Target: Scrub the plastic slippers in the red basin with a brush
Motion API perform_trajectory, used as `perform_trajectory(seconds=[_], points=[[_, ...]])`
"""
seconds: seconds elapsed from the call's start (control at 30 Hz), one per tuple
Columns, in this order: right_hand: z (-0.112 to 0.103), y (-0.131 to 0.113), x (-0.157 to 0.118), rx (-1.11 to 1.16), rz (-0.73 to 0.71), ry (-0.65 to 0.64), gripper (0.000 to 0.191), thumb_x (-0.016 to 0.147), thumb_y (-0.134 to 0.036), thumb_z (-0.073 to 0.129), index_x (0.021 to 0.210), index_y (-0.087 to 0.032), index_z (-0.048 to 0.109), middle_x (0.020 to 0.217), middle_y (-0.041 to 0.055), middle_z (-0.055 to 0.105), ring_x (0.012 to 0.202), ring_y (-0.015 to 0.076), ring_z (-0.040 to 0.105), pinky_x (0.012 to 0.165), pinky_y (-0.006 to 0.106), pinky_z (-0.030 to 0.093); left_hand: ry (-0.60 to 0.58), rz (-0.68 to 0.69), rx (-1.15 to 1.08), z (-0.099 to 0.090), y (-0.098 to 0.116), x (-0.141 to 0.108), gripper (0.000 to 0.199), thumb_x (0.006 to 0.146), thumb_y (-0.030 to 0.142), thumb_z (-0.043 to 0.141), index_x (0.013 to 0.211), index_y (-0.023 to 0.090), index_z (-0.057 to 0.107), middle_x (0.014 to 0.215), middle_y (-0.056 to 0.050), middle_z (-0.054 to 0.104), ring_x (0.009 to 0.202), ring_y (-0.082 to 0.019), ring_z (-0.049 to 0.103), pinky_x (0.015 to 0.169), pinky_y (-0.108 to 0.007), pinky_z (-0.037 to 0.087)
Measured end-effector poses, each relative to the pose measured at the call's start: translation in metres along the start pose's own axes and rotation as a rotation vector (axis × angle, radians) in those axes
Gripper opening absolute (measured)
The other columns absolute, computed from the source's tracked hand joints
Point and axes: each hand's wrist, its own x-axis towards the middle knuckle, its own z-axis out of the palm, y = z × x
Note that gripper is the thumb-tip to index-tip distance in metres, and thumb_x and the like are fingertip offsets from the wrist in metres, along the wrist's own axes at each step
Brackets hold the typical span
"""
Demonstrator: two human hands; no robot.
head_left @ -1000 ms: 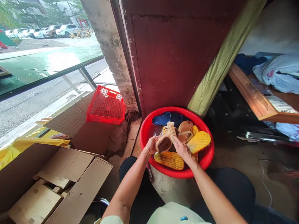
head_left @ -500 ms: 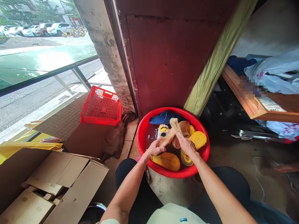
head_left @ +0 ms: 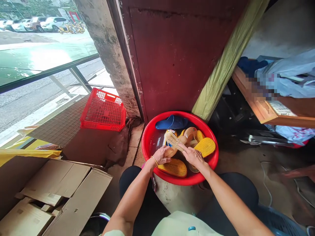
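Over a red basin (head_left: 215, 165) of water and slippers, my left hand (head_left: 160, 155) is closed round a beige slipper (head_left: 170, 152). My right hand (head_left: 194, 156) grips a pale scrubbing brush (head_left: 173, 139), whose bristled end lies over the slipper; the exact contact is hard to see. Below my hands rests a yellow slipper (head_left: 174, 168) with its ridged sole up, and another yellow sole (head_left: 206, 147) leans at the right. A blue slipper (head_left: 171, 122) floats by the far rim. Behind the brush sits another beige slipper (head_left: 190, 133), partly covered.
A maroon door panel (head_left: 169, 62) stands right behind the basin. On the left are a red plastic crate (head_left: 103, 111) and an open cardboard box (head_left: 81, 200). A wooden shelf (head_left: 273, 109) with bags juts in from the right. My knees flank the basin.
The brush has swung left and down over the beige slipper, its bristled end lower than before. Both hands still hold the same things. The whole view has shifted slightly.
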Motion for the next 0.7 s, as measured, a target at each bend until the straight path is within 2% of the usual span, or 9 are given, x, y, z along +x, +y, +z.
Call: perform_trajectory(seconds=[0.07,0.17,0.3,0.43,0.57,0.7], points=[[0.003,0.001,0.001,0.058,-0.014,0.030,0.054,0.099,-0.035,0.044,0.153,-0.040,0.038,0.106,0.0043,0.076,0.088,0.0189,0.072,0.074,0.026,0.055,0.018,-0.004,0.017,-0.002,0.002,-0.001,0.062,0.066,0.037,0.081,0.122,0.019,0.065,0.111,-0.011,0.059,0.099,-0.026,0.060,0.090,-0.039,0.049],[0.011,0.002,-0.004,0.209,-0.040,0.129,0.053,0.100,-0.030,0.040,0.152,-0.031,0.043,0.121,0.0063,0.073,0.101,0.0193,0.071,0.084,0.027,0.056,0.068,0.018,0.033,-0.001,0.008,-0.004,0.048,0.074,0.050,0.076,0.112,0.021,0.071,0.105,-0.009,0.058,0.093,-0.024,0.060,0.087,-0.036,0.049],[0.004,0.007,0.000,0.258,0.068,0.234,0.054,0.101,-0.029,0.035,0.154,-0.020,0.039,0.133,0.0121,0.067,0.105,0.0223,0.071,0.085,0.030,0.057,0.089,0.066,0.055,0.007,0.016,-0.004,0.030,0.076,0.037,0.074,0.103,0.023,0.074,0.094,-0.007,0.059,0.083,-0.021,0.058,0.084,-0.034,0.047],[-0.001,0.000,0.004,0.191,0.059,0.149,0.054,0.102,-0.029,0.035,0.155,-0.019,0.039,0.123,0.0132,0.072,0.097,0.0228,0.073,0.083,0.030,0.058,0.077,0.048,-0.068,0.013,0.020,0.002,0.029,0.074,0.030,0.074,0.102,0.022,0.073,0.089,-0.006,0.061,0.076,-0.019,0.058,0.081,-0.033,0.047],[0.020,-0.014,-0.033,0.211,0.066,0.081,0.054,0.101,-0.028,0.033,0.154,-0.020,0.041,0.112,0.0131,0.076,0.094,0.0245,0.074,0.081,0.034,0.059,0.117,-0.040,-0.216,0.013,0.017,0.005,0.032,0.073,0.034,0.074,0.102,0.019,0.074,0.090,-0.008,0.064,0.071,-0.017,0.056,0.078,-0.033,0.048],[0.038,-0.025,-0.085,0.383,-0.047,0.069,0.055,0.098,-0.028,0.038,0.153,-0.025,0.041,0.128,0.0084,0.070,0.108,0.0217,0.070,0.090,0.030,0.058,0.157,-0.240,-0.621,0.016,0.017,0.010,0.046,0.077,0.053,0.069,0.102,0.015,0.075,0.084,-0.009,0.067,0.071,-0.018,0.058,0.074,-0.033,0.048]])
